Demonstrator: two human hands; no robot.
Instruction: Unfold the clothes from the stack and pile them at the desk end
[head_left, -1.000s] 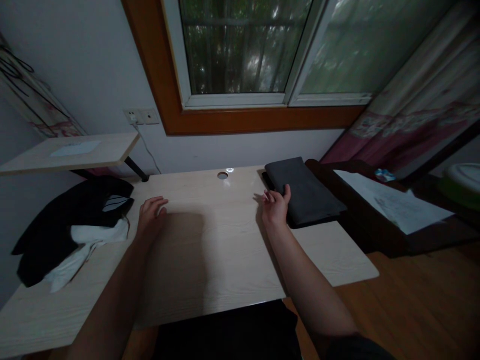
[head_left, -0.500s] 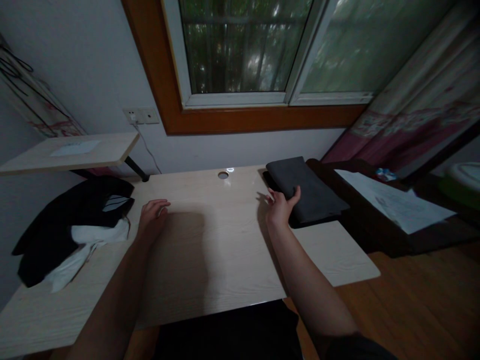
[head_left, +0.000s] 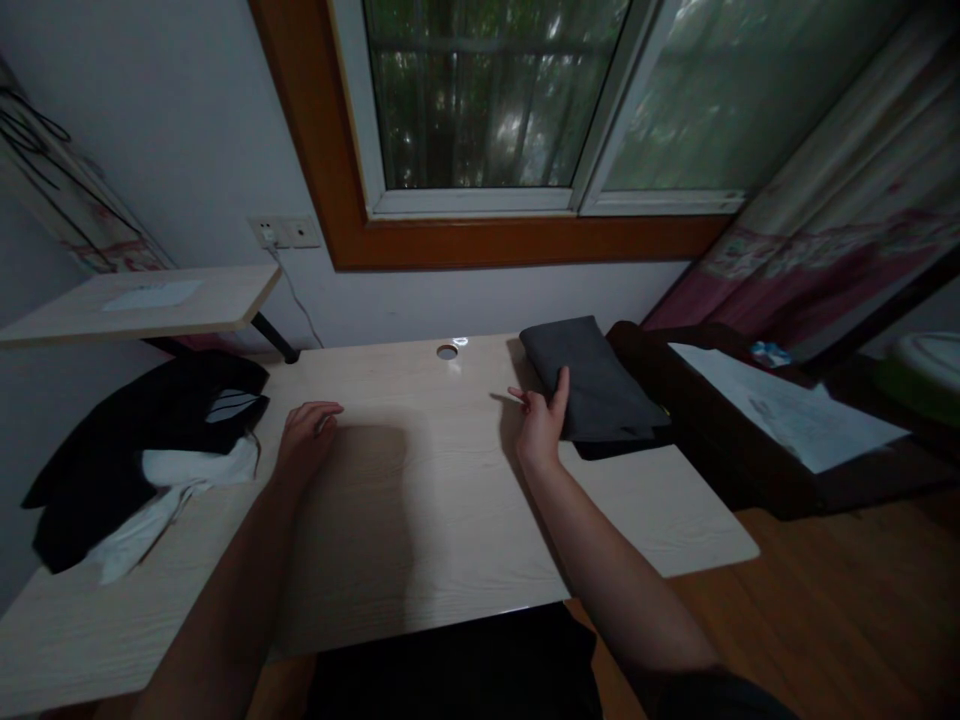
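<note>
My left hand (head_left: pixel 306 437) rests on the light wood desk (head_left: pixel 457 540), fingers loosely bent and apart, with nothing in it. It is nearest the dark and white clothes at the left. My right hand (head_left: pixel 538 425) is at the left edge of a folded dark grey cloth (head_left: pixel 600 385). Its thumb points away from me and overlaps the cloth's edge, while a finger stretches left over the desk. The fingers are spread, and I see no grip round the cloth. A black layer (head_left: pixel 615 449) shows under the cloth's near edge.
Black clothing (head_left: pixel 142 430) and a white cloth (head_left: pixel 199 466) lie at the left, near a raised shelf (head_left: pixel 150 300). A cable hole (head_left: pixel 447 352) is at the back. Paper sheets (head_left: pixel 780 405) lie on dark furniture beyond the right edge. A window (head_left: pixel 480 110) is ahead.
My right hand has moved left, and the grey cloth has shifted left with it, over the black layer. My left hand has stayed almost still.
</note>
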